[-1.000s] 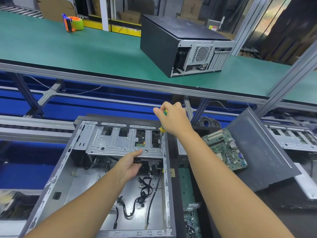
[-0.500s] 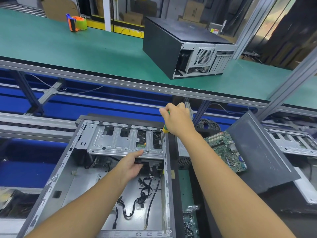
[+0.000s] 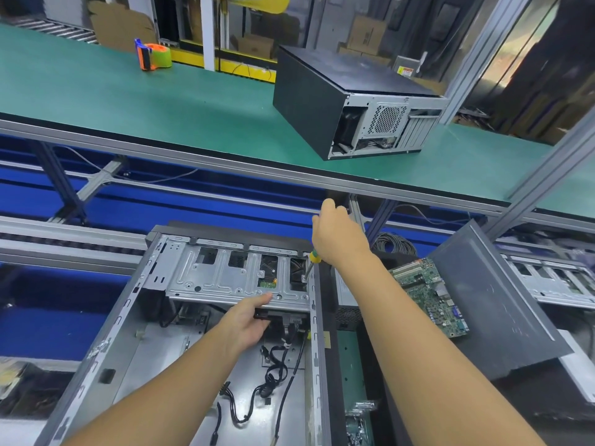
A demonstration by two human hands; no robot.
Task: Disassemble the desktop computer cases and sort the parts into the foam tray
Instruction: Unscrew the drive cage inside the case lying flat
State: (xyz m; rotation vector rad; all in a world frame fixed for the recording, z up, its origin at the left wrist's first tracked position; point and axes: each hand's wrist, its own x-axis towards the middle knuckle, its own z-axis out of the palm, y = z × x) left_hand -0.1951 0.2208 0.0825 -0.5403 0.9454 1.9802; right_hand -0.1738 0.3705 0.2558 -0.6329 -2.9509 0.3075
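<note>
The right hand [image 3: 338,236] is curled round a screwdriver [image 3: 314,257], hiding most of its yellow-green handle; the shaft tip meets the right rear corner of the drive cage [image 3: 225,278], the screw there too small to make out; the left hand [image 3: 248,320] grips the cage's near edge, fingers tucked underneath, out of sight; the open computer case [image 3: 106,333] lies on its side before the person, its near end cut off; since a second ago the right hand has dropped slightly, baring more shaft; the left hand has stayed put.
</note>
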